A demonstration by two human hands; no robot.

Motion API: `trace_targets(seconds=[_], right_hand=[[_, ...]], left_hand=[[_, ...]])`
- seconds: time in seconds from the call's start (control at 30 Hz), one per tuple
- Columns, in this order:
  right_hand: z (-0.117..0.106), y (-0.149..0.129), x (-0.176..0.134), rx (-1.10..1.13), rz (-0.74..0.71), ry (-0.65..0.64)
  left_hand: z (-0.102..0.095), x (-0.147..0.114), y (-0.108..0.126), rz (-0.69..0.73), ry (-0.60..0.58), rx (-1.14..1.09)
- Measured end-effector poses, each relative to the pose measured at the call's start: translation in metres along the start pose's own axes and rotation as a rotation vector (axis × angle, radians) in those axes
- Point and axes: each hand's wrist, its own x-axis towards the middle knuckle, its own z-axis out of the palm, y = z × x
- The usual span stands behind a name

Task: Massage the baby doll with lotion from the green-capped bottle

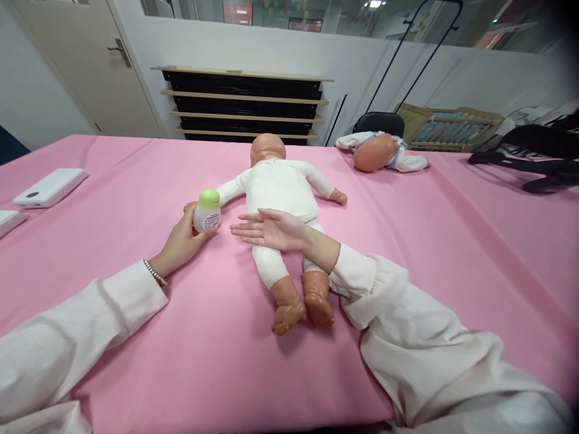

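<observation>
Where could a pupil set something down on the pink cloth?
Bare cloth lies between the left sleeve and the near doll's feet, and between the right sleeve and the far doll. Crowded: around the bottle, left hand and right hand.

Head view, forward, down across table point(203, 361)

I am working in what seems an infant-care training room: one baby doll point(283, 187) is lying on a pink-covered table point(190, 337), a second doll point(375, 152) is resting near the far edge, and shelving point(248, 97) is standing against a white wall point(350, 63) whose long window point(344, 17) is showing another room beyond.
</observation>
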Motion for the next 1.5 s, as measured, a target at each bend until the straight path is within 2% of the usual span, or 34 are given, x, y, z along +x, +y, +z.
trace_targets(seconds=[0.13, 0.23, 0.3, 0.43, 0.5, 0.57, 0.63, 0.7, 0.73, 0.8, 0.87, 0.93, 1.0, 1.07, 1.13, 1.17, 1.23, 1.33, 1.43, 1.5], right_hand=[[0.001, -0.001, 0.0, 0.02, 0.007, -0.019], [0.001, -0.001, 0.0, 0.019, 0.007, -0.024], [0.001, -0.001, 0.0, 0.007, 0.01, -0.014], [0.002, -0.001, 0.0, -0.007, 0.023, 0.023], [0.003, -0.002, 0.0, -0.005, 0.022, 0.027], [0.003, -0.002, 0.0, -0.004, 0.018, 0.016], [0.002, -0.001, 0.0, -0.009, 0.016, 0.009], [0.0, -0.001, 0.001, -0.013, 0.01, 0.013], [0.0, -0.001, 0.001, -0.013, 0.008, 0.012], [-0.002, 0.0, 0.002, -0.01, 0.013, -0.003], [-0.003, 0.0, 0.003, -0.009, 0.021, -0.018], [-0.004, 0.001, 0.003, -0.004, 0.011, -0.017], [-0.003, 0.001, 0.003, -0.005, 0.002, -0.003], [-0.003, 0.001, 0.002, -0.019, 0.005, 0.012], [-0.002, 0.0, 0.001, -0.033, 0.014, 0.015], [-0.002, 0.0, 0.0, -0.036, 0.017, 0.009], [-0.003, -0.001, 0.0, -0.036, 0.022, -0.008], [-0.003, -0.001, 0.001, -0.029, 0.036, -0.014], [-0.003, 0.001, 0.003, 0.019, 0.01, 0.001], [-0.003, 0.001, 0.003, 0.034, -0.004, -0.004]], left_hand=[[0.001, -0.002, 0.002, 0.029, -0.018, 0.07], [0.003, -0.004, 0.001, 0.054, 0.041, 0.067], [0.004, -0.007, -0.001, 0.12, 0.17, 0.071], [0.004, -0.014, -0.006, 0.323, 0.558, 0.121], [0.003, -0.016, -0.006, 0.447, 0.64, 0.162], [0.003, -0.017, -0.004, 0.616, 0.55, 0.252], [0.003, -0.015, -0.002, 0.776, 0.349, 0.363], [0.004, -0.013, 0.0, 0.863, 0.211, 0.443], [0.004, -0.013, 0.001, 0.876, 0.195, 0.461], [0.005, -0.013, 0.0, 0.887, 0.248, 0.465], [0.003, -0.016, -0.002, 0.928, 0.358, 0.443], [0.001, -0.021, -0.003, 1.032, 0.484, 0.381], [-0.001, -0.025, -0.001, 1.166, 0.522, 0.315], [0.0, -0.028, 0.005, 1.286, 0.418, 0.325], [0.001, -0.028, 0.013, 1.333, 0.26, 0.448], [0.003, -0.027, 0.015, 1.318, 0.207, 0.518], [0.004, -0.026, 0.015, 1.235, 0.189, 0.614], [0.003, -0.027, 0.006, 1.164, 0.315, 0.579], [0.001, -0.029, -0.003, 1.215, 0.535, 0.43], [0.002, -0.029, -0.003, 1.219, 0.572, 0.427]])
